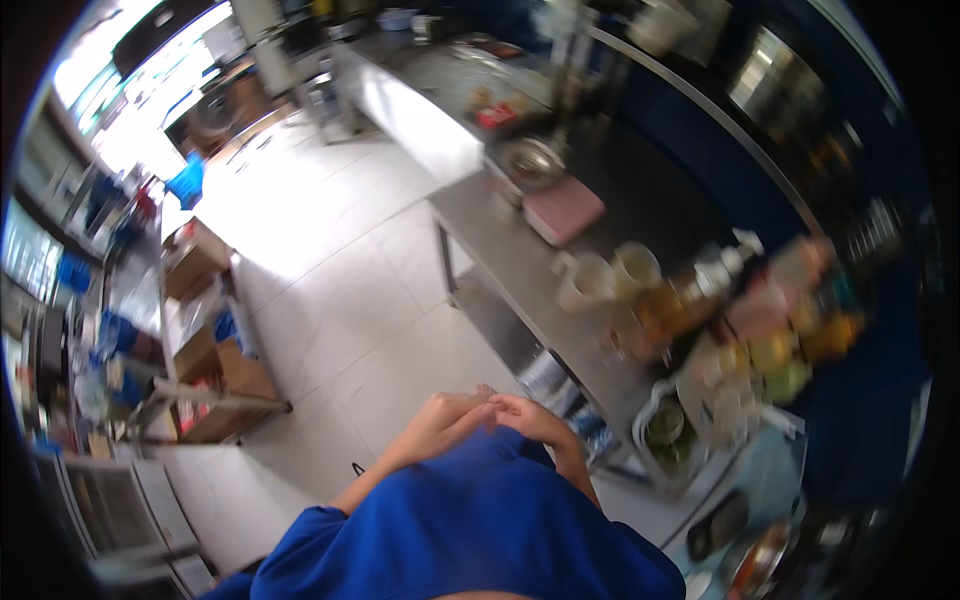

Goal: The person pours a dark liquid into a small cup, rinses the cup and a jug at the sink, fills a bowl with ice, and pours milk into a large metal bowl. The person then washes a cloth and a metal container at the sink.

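My left hand (450, 420) and my right hand (529, 418) meet in front of the blue shirt (480, 517), their fingers touching each other. Blur hides how the fingers are bent, and no object shows between them. To the right of both hands runs a steel worktable (517, 277), which holds a pink container (562, 210), two light-coloured cups or jugs (636, 268) and a clear tub with green contents (666, 435).
Pale floor tiles (337, 300) run between the worktable and a shelf unit with cardboard boxes (238, 367) at the left. A glass-fronted cabinet (109, 502) stands lower left. Bottles and jars (772, 352) crowd the right side. Farther off is another steel table (420, 105).
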